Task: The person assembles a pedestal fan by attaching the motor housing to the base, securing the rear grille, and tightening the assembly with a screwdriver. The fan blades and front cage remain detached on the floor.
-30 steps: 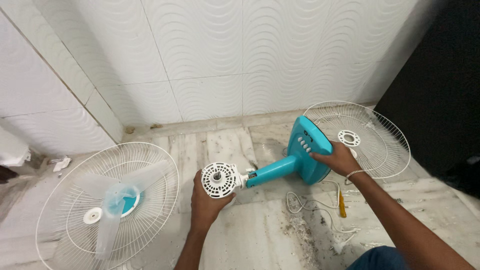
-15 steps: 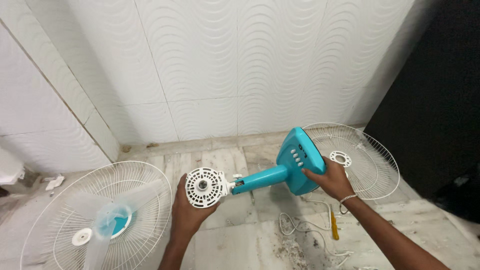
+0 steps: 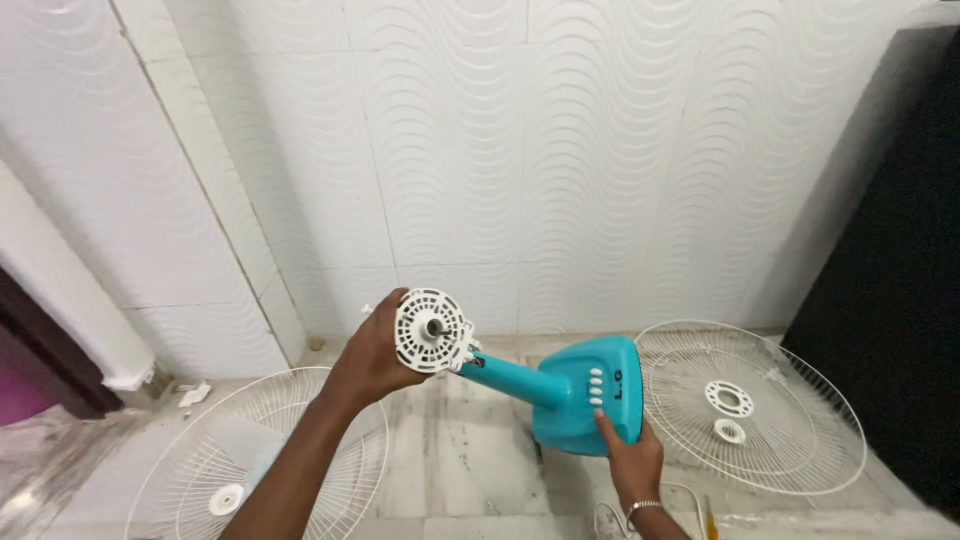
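So we had the fan body up off the floor, held in both hands in front of the white wavy-tiled wall. Our left hand was wrapped around the back of the white motor head, fingers clamped on its rim, with the round vented face and its centre shaft pointing toward us. From there the teal neck ran down and to the right into the teal base, which was tipped so its top with the row of white buttons faced the camera. Our right hand gripped the base's lower edge from below, thumb pressed up on the top face just under the buttons and the other fingers curled behind where we couldn't see them. There was a thin bracelet on that wrist.

Down on the marble floor, a white wire guard lay flat to the right, just beside the base, with a small white ring sitting inside it. To the lower left sat the other guard with a pale translucent blade in it. A bit of white cord and a yellow screwdriver peeked in at the bottom edge near our right wrist. A dark panel filled the right side.
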